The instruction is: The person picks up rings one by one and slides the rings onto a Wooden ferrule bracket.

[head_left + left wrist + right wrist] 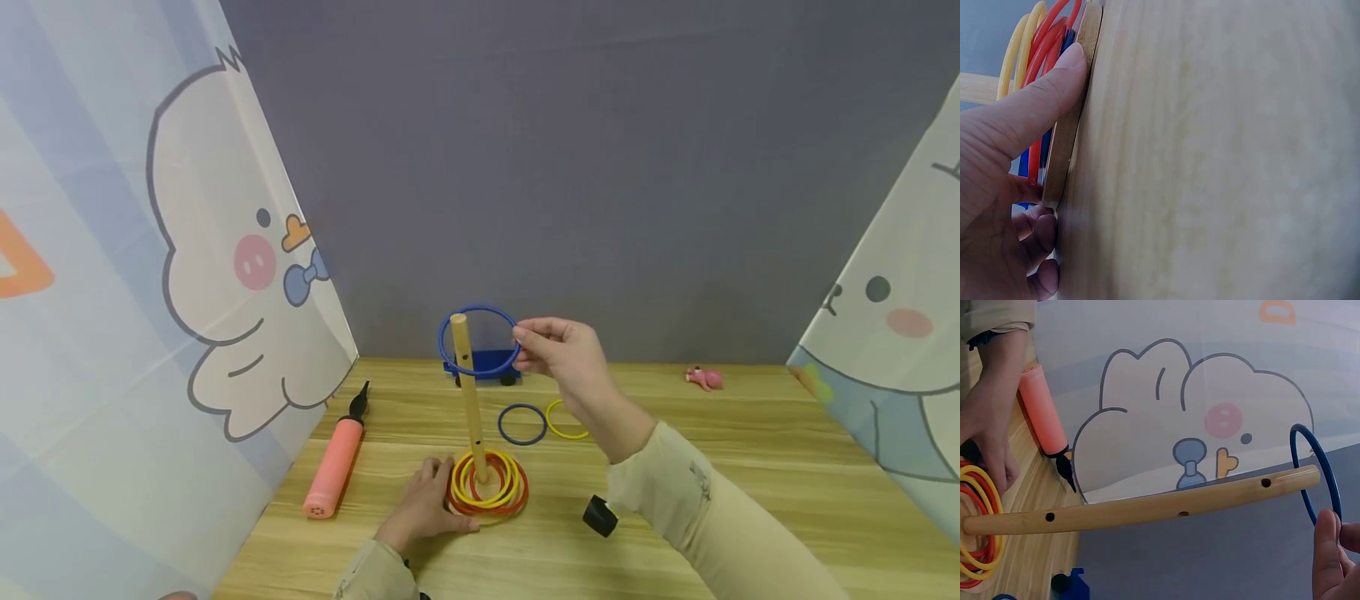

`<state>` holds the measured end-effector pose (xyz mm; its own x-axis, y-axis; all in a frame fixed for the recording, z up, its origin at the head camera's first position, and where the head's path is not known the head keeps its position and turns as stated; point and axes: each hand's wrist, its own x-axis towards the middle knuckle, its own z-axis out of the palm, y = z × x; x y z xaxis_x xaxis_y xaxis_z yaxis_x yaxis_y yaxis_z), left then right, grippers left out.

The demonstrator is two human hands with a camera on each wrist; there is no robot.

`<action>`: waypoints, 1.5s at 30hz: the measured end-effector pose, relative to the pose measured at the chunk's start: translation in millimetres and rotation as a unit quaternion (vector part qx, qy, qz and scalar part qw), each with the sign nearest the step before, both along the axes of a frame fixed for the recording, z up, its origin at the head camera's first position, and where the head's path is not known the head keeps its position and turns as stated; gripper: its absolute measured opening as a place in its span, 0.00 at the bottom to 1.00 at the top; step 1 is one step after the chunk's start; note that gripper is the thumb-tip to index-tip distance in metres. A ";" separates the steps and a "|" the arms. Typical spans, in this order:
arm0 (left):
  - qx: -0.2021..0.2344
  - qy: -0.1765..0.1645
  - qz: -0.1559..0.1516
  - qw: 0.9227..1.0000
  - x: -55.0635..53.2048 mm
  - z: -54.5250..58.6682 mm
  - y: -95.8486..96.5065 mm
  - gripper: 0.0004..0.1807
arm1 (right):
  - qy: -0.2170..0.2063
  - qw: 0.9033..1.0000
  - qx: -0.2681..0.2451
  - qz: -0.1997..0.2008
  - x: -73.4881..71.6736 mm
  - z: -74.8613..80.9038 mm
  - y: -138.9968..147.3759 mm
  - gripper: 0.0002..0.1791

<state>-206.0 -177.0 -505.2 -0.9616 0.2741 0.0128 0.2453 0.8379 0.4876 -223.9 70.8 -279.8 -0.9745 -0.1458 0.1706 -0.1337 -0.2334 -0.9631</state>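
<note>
My right hand (561,350) pinches a blue ring (480,307) by its right side, between thumb and fingers. In the head view the ring encircles the top of the upright wooden pole (471,400); the right wrist view has the pole's tip overlapping the ring (1333,478). Low down, my left hand (429,504) grips the rim of the stand's round base (1063,140), its thumb on the edge and fingers round the far side. Yellow rings (454,479) and red rings (524,500) lie stacked around the pole's foot, with blue showing beneath in the left wrist view.
Behind the stand lie another blue ring (522,443) and a yellow ring (564,435). A blue toy cart (491,363) stands at the table's back. To the left is a pink hand pump (335,467); to the right, a black object (600,517) and a pink figurine (705,379).
</note>
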 end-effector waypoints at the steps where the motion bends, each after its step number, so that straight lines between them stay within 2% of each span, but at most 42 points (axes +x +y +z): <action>1: 0.001 0.001 0.000 1.000 -0.1 -0.3 0.0 0.63 | -0.004 1.000 0.003 0.001 -0.3 -1.9 -0.6 0.16; 9: 0.003 -0.003 0.005 1.000 0.2 0.8 0.1 0.63 | -0.039 0.999 0.027 -0.002 -4.3 -29.3 -3.4 0.12; 16: 0.006 -0.001 0.006 1.000 1.1 2.3 0.2 0.63 | -0.077 0.996 0.040 -0.001 -7.1 -62.7 -2.0 0.11; 27: 0.005 -0.002 0.005 1.000 -0.1 1.8 -0.6 0.63 | -0.104 0.992 0.064 0.013 -7.4 -118.1 -0.7 0.11; 36: 0.011 0.001 0.002 1.000 0.5 3.7 -0.4 0.63 | -0.102 0.990 0.096 0.011 -6.1 -163.2 -6.0 0.10; 45: 0.006 0.019 0.000 1.000 1.1 2.0 0.9 0.63 | -0.105 0.989 0.102 0.027 -5.7 -195.2 -13.3 0.12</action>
